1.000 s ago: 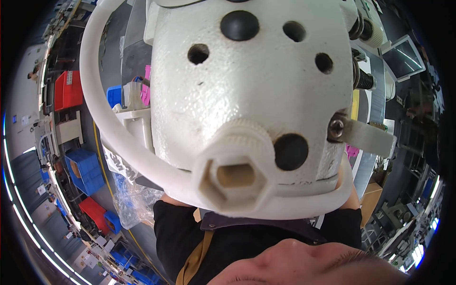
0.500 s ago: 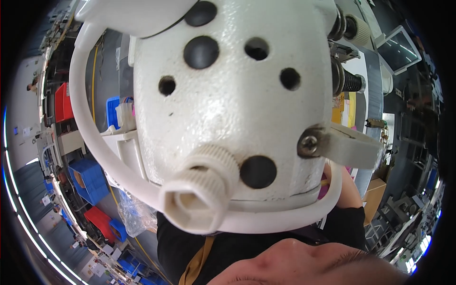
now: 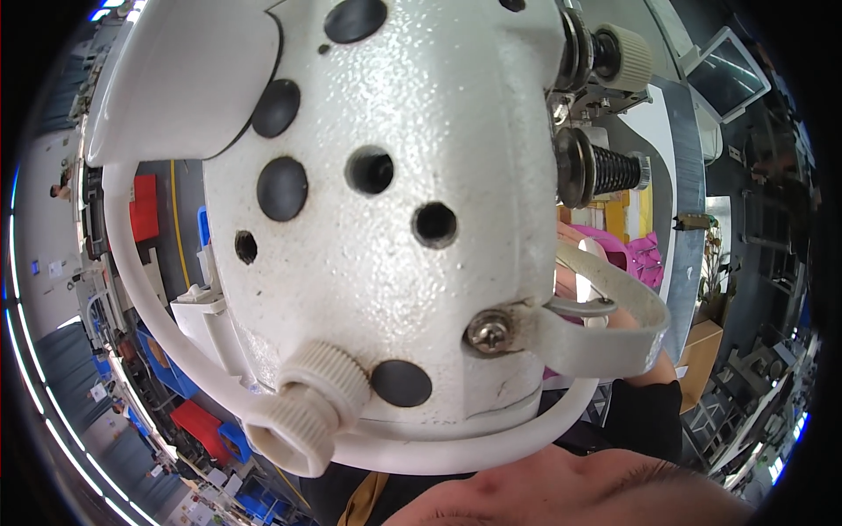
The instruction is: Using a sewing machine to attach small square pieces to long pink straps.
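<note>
A white sewing machine head [image 3: 351, 289] fills the middle of the head view, very close. On its right side are tension discs with a spring [image 3: 605, 169], a ribbed knob [image 3: 624, 57] and a curved white guard [image 3: 614, 346]. Behind that guard, my right hand [image 3: 570, 235] shows only in part, and its fingers are mostly hidden. It is close beside magenta fabric [image 3: 646, 256]; whether it grips the fabric cannot be made out. My left hand is out of sight behind the machine.
A white tube [image 3: 140, 289] loops around the machine's left and lower side. At the right stand a cardboard box [image 3: 699, 364] and a small screen [image 3: 726, 74]. Red bins [image 3: 210, 430] and blue bins [image 3: 167, 364] stand on the left, beyond a yellow floor line [image 3: 180, 228].
The view has shifted, so the machine appears farther left and lower. More of my right hand and the magenta fabric now shows past its right edge.
</note>
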